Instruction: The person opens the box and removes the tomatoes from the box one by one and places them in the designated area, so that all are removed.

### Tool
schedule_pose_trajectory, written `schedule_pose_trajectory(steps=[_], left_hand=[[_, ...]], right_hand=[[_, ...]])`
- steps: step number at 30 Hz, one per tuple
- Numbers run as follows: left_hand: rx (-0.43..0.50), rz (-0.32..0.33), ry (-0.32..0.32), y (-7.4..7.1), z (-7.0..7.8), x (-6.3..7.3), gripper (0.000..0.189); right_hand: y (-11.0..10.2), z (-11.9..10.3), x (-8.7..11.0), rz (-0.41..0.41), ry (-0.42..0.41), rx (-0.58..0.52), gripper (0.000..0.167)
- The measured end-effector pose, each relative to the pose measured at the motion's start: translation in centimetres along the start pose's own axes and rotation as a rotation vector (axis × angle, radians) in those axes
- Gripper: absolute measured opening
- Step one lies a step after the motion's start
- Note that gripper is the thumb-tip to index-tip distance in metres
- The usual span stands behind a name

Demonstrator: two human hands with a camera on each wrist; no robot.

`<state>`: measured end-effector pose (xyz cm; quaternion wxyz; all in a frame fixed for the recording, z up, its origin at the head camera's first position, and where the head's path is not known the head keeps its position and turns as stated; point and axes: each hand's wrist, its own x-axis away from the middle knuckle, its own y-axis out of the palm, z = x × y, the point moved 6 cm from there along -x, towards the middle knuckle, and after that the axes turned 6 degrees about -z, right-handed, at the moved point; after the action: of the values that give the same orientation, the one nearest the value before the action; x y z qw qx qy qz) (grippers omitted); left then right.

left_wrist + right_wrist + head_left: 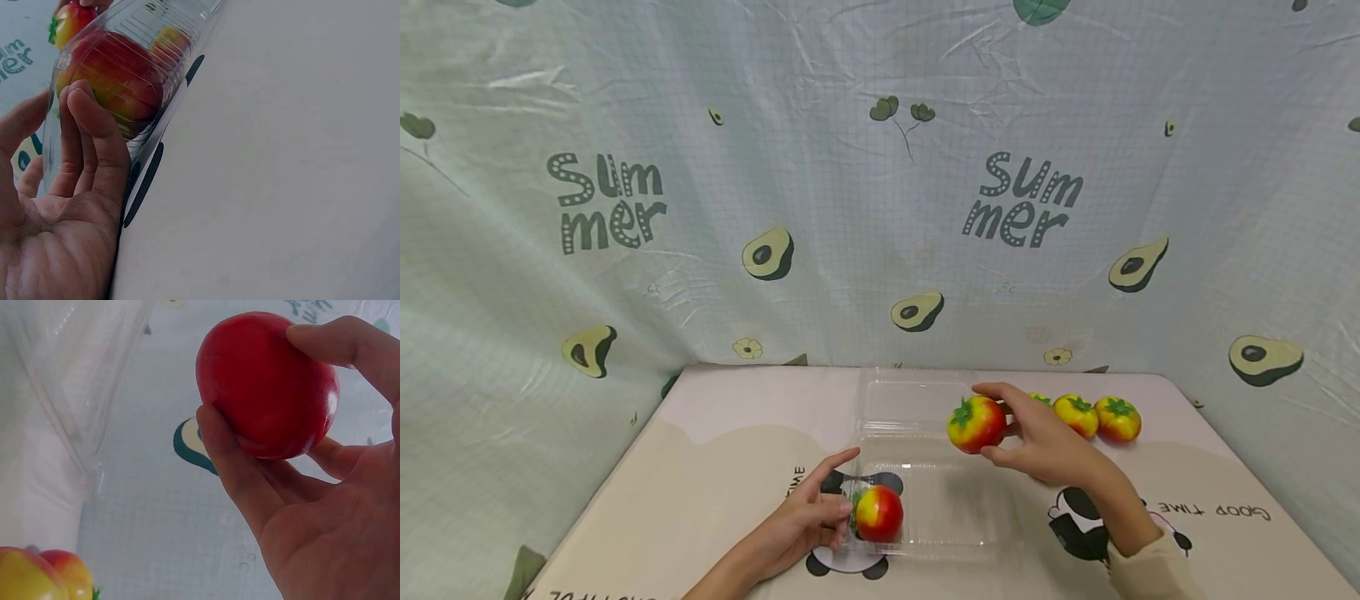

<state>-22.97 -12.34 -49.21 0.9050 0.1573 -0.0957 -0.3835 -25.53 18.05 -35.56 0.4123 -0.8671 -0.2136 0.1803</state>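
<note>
A clear plastic clamshell box (955, 548) lies with its lid (917, 403) folded back toward the wall. Inside its left end sits a red-and-yellow tomato (880, 514). My left hand (801, 521) rests against that end, fingertips (84, 94) on the plastic wall just outside the tomato. Above the box's back right part, my right hand (1037, 437) holds another tomato (976, 424) between thumb and fingers. Its green leafy top points away from the palm, and its smooth red side (265, 384) shows in the right wrist view.
More tomatoes (1117, 419) stand in a row at the back right, one partly hidden behind my right hand. The table mat (715, 492) bears panda prints and lettering. A curtain (850, 208) with avocado prints hangs behind and along both sides.
</note>
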Motion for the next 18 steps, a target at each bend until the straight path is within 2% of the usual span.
schedule_pose_trajectory(steps=[13, 18], left_hand=[[-0.007, 0.017, -0.012, 0.0, 0.0, 0.1, 0.079], [-0.011, 0.020, -0.012, 0.0, 0.0, 0.1, 0.079]], right_hand=[[-0.5, 1.6, 0.1, -0.006, 0.050, 0.010, 0.076], [-0.9, 1.9, 0.4, 0.008, 0.044, -0.010, 0.076]])
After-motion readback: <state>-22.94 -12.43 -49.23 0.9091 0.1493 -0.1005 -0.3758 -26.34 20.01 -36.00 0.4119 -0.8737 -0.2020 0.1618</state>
